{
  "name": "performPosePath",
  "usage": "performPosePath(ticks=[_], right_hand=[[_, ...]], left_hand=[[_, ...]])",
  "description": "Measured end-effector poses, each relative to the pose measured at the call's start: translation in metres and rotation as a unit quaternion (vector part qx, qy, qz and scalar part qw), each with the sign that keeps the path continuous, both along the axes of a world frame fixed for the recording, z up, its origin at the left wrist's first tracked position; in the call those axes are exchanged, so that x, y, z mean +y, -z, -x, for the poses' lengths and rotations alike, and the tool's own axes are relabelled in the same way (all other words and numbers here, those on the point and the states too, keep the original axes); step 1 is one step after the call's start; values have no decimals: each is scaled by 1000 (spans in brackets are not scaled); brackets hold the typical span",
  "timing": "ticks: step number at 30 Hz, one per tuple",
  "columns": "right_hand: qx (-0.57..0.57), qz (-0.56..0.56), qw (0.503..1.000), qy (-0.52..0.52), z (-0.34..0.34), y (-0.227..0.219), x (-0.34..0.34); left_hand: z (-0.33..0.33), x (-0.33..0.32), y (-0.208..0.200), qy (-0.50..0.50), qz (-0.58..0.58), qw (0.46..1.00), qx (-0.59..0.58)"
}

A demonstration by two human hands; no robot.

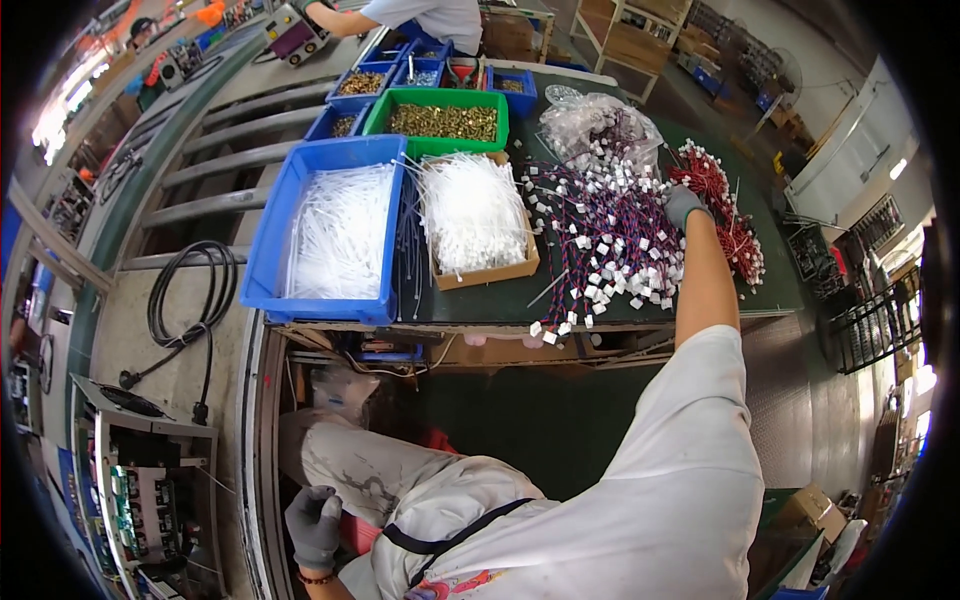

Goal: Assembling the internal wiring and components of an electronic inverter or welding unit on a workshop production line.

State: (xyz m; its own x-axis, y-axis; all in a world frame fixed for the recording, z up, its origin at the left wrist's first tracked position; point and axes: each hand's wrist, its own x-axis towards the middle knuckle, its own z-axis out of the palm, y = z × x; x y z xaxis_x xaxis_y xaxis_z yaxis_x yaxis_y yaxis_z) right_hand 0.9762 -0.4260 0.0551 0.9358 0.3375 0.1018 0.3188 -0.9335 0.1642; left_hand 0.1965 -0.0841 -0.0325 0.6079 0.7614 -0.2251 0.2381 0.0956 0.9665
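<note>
My right hand, in a grey glove, reaches far out on the right of the green-topped bench. Its fingers look curled in among the cables, and I cannot make out what they grip. It lies between a heap of purple-blue wire harnesses with white connectors and a pile of red wire harnesses. My left hand, gloved too, is low at the left beside my lap, away from the bench. Its fingers are bent in toward the thumb, with nothing seen between them.
A blue bin and a cardboard box hold white cable ties. Behind stand a green bin of brass-coloured parts and small blue bins. A clear plastic bag lies behind the harnesses. Left are a roller conveyor and a coiled black power cord. A co-worker is beyond.
</note>
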Motion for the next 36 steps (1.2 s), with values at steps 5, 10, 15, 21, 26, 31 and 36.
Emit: performPosePath(ticks=[5,10,15,21,26,31,36], right_hand=[[35,-92,993,61,12,1,0],[107,74,991,32,24,-16,-2],[50,189,979,-60,18,-10,-25],[-431,-370,823,-31,32,-92,-31],[-536,-333,764,-131,99,-205,36],[-282,-445,757,-387,293,-246,101],[188,-153,717,-653,514,-188,205]], left_hand=[[-5,6,2,-20,8,1000,-1],[-5,11,7,7,6,1000,-16],[2,12,4,10,-25,999,-17],[8,12,5,6,-11,1000,1],[8,10,9,20,-15,1000,-17],[4,-6,-33,-16,-57,995,-76],[7,-43,-96,-97,-82,951,-283]])
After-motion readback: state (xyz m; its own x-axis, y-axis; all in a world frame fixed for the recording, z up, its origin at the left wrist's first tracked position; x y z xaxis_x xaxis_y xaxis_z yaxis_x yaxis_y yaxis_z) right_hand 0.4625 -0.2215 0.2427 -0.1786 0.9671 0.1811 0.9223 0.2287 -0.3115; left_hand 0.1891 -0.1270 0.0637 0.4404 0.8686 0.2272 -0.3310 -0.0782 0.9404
